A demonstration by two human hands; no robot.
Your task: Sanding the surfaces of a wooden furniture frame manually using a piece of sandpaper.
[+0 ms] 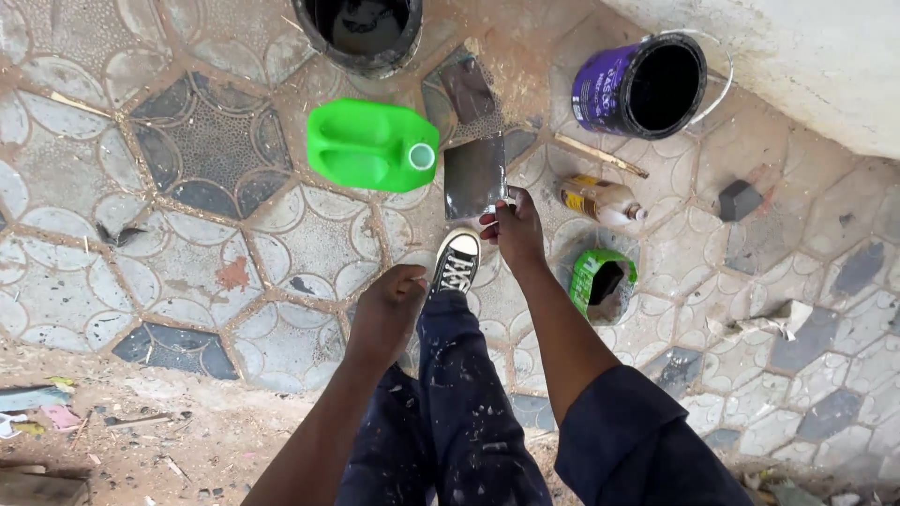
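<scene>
My right hand [512, 228] grips the handle of a wide flat metal scraper [473, 175], whose grey blade points away from me over the patterned paving. My left hand [387, 309] hangs beside my knee with its fingers curled in and nothing visible in it. Between the two hands is my leg in paint-spattered dark trousers, ending in a black and white sneaker [457, 260]. A bright green plastic jug [371, 144] lies on its side just left of the blade, its open mouth facing the scraper.
A purple paint can [640, 86] lies tipped at the upper right, a black bucket [360, 32] stands at the top. A brown bottle [601, 200] and a cut green container [600, 281] lie right of my hand. Sandy dirt borders the tiles below.
</scene>
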